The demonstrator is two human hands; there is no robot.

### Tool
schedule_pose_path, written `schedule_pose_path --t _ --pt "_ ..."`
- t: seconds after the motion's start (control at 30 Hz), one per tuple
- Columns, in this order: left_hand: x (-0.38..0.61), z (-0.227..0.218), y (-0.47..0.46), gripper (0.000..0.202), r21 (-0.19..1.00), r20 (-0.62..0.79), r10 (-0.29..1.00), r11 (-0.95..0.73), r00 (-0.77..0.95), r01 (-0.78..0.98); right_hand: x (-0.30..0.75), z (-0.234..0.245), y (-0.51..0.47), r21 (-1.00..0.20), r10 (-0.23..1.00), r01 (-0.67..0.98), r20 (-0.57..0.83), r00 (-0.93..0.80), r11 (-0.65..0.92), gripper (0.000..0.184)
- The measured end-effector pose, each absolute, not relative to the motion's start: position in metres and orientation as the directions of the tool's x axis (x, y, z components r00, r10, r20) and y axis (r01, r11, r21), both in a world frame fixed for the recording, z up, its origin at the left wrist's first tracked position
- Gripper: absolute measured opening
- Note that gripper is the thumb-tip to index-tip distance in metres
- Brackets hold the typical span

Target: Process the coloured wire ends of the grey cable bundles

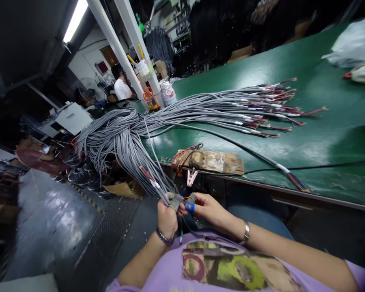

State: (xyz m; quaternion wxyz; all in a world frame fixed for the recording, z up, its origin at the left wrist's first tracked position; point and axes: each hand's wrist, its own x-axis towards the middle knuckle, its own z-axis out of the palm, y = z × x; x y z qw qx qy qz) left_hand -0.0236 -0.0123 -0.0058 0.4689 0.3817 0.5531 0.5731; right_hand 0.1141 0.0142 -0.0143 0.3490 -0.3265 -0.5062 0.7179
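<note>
My left hand is closed around a grey cable close to its stripped end, with grey wrapping on its fingers. From that end come thin coloured wires, which the fingers of my right hand pinch. Blue wrapping covers my right thumb, and a grey wrap is on another fingertip. A bundle of grey cables hangs over the table edge down towards my left hand. One hanging cable end shows coloured wires and a white band. The exact wire tips between my fingers are too small to make out.
Many grey cables lie along the green table, stripped ends to the right. At the near edge are a taped wooden board and a pink clip. A plastic bag lies far right. Other people sit at left.
</note>
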Motion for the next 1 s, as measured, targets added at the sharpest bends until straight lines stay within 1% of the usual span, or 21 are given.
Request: schedule_pose_path --t 0.1,0.2,0.37,0.53,0.63,0.73,0.8,0.9,1.0 --pt "-0.025 -0.007 -0.014 0.024 0.995 -0.078 0.963 0.059 -0.257 -0.080 0.116 -0.016 0.017 -0.952 0.860 -0.169 -0.144 -0.489 -0.255 0.040" --pt "-0.025 -0.009 -0.015 0.026 0.997 -0.079 0.967 0.075 -0.241 -0.024 0.115 -0.014 0.021 -0.947 0.891 -0.193 -0.155 -0.426 -0.257 0.037" --pt "-0.025 -0.013 -0.016 0.030 0.996 -0.073 0.973 0.082 -0.218 0.036 0.112 -0.013 0.022 -0.924 0.885 -0.251 -0.156 -0.438 -0.287 0.032" --pt "-0.023 -0.013 -0.014 0.031 0.995 -0.098 0.960 0.092 -0.261 -0.035 0.109 -0.019 0.021 -0.873 0.881 -0.321 -0.214 -0.423 -0.366 0.028" --pt "-0.024 -0.009 -0.012 0.030 0.992 -0.105 0.963 0.086 -0.247 -0.088 0.113 -0.023 0.025 -0.807 0.870 -0.388 -0.288 -0.400 -0.445 0.024" --pt "-0.030 -0.002 -0.010 0.029 0.982 -0.144 0.973 0.117 -0.182 -0.151 0.122 -0.028 0.032 -0.721 0.860 -0.474 -0.379 -0.341 -0.505 0.022" --pt "-0.035 0.003 -0.008 0.031 0.971 -0.183 0.977 0.163 -0.107 -0.176 0.129 -0.031 0.038 -0.680 0.856 -0.520 -0.393 -0.337 -0.517 0.022" --pt "-0.041 0.008 -0.003 0.035 0.948 -0.249 0.968 0.251 0.036 -0.195 0.134 -0.034 0.045 -0.663 0.853 -0.540 -0.352 -0.386 -0.518 0.025" --pt "-0.041 0.009 0.004 0.037 0.921 -0.303 0.940 0.332 0.160 -0.206 0.133 -0.032 0.053 -0.675 0.840 -0.524 -0.292 -0.457 -0.520 0.035"
